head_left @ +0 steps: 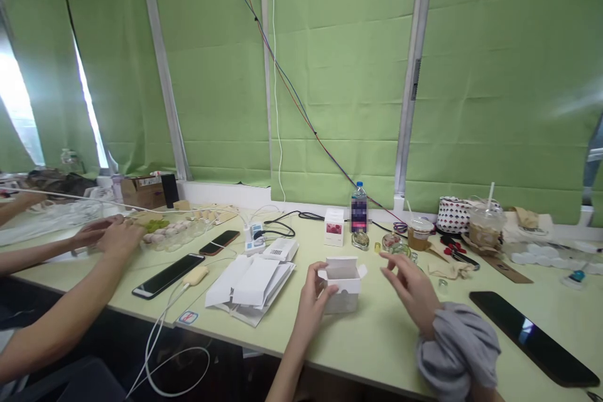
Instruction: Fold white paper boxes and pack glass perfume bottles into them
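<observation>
My left hand (pixel 315 295) grips the left side of a small white cardboard box (pixel 343 286) that stands on the pale green table (pixel 377 339) with its top flaps open. My right hand (pixel 411 286), with a grey sleeve bunched at the wrist, hovers just right of the box with fingers loosely spread and nothing in them. A stack of flat white box blanks (pixel 252 286) lies to the left of the box.
Behind the box are a pink-printed white carton (pixel 334 227), a water bottle (pixel 358 207), small glass jars (pixel 360 239) and iced drink cups (pixel 485 224). Dark phones (pixel 167 275) lie left and right (pixel 532 336). A co-worker's hands (pixel 110 233) work at far left by a tray.
</observation>
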`<state>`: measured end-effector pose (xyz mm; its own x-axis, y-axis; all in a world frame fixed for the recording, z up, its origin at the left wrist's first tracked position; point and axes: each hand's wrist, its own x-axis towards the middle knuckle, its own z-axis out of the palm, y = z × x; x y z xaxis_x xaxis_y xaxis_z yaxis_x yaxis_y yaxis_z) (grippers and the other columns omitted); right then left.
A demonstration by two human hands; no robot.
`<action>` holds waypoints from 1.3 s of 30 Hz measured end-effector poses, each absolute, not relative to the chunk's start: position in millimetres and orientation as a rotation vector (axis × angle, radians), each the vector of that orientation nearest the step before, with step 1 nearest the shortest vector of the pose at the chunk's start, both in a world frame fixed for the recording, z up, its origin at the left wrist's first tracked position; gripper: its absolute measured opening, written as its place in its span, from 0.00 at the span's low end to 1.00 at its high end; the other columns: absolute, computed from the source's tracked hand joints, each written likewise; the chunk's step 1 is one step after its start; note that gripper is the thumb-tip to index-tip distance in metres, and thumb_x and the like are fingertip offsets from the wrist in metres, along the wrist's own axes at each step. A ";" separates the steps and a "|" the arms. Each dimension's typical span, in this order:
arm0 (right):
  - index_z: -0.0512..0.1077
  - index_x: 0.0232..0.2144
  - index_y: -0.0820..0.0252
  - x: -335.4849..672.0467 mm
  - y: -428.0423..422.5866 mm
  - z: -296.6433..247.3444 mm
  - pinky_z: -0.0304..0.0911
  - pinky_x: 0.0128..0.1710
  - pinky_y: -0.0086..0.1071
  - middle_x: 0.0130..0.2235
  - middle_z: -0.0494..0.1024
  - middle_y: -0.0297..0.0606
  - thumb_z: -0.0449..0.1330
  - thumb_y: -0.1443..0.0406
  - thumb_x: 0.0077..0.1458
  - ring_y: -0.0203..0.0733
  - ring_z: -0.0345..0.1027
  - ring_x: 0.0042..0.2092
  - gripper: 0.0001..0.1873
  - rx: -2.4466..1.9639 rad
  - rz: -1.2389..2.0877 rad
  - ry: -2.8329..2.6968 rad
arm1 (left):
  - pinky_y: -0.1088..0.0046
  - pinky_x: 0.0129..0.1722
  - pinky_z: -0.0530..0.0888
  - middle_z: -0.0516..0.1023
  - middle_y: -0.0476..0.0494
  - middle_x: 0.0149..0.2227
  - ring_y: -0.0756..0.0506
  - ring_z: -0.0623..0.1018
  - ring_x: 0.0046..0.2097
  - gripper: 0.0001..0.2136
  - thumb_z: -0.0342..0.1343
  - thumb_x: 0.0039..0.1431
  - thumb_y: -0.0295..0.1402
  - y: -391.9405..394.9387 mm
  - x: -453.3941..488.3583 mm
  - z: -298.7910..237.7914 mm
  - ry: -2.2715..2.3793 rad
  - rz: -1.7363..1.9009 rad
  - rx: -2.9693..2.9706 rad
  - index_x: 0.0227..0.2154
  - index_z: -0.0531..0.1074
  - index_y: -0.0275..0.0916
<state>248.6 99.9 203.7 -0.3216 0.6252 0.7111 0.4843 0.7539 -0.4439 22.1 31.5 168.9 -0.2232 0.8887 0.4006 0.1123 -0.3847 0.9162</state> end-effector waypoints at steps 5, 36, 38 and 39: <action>0.70 0.46 0.62 296.2 138.5 201.7 0.64 0.29 0.36 0.36 0.72 0.40 0.47 0.53 0.56 0.39 0.66 0.26 0.24 -1.141 0.162 -1.807 | 0.70 0.44 0.70 0.73 0.48 0.38 0.46 0.75 0.43 0.25 0.59 0.55 0.39 35.7 18.1 173.0 1.143 1.659 1.426 0.52 0.55 0.46; 0.69 0.44 0.57 326.9 175.2 177.2 0.65 0.34 0.42 0.37 0.75 0.43 0.49 0.55 0.52 0.44 0.68 0.28 0.21 -1.235 0.172 -1.878 | 0.78 0.27 0.64 0.68 0.48 0.30 0.52 0.66 0.27 0.18 0.57 0.54 0.45 43.7 31.6 191.0 0.641 1.742 0.943 0.44 0.66 0.41; 0.70 0.42 0.58 336.5 187.2 168.4 0.66 0.34 0.44 0.35 0.76 0.44 0.50 0.57 0.48 0.45 0.68 0.27 0.20 -1.264 0.158 -1.847 | 0.77 0.32 0.65 0.69 0.49 0.34 0.50 0.68 0.32 0.21 0.57 0.55 0.45 38.9 27.1 188.3 0.772 1.782 1.013 0.49 0.63 0.45; 0.70 0.40 0.58 340.3 192.9 163.6 0.66 0.34 0.44 0.33 0.76 0.44 0.50 0.58 0.47 0.46 0.68 0.26 0.19 -1.277 0.157 -1.834 | 0.77 0.34 0.64 0.69 0.50 0.34 0.50 0.68 0.33 0.22 0.58 0.55 0.45 36.7 24.8 186.1 0.842 1.796 1.051 0.50 0.62 0.47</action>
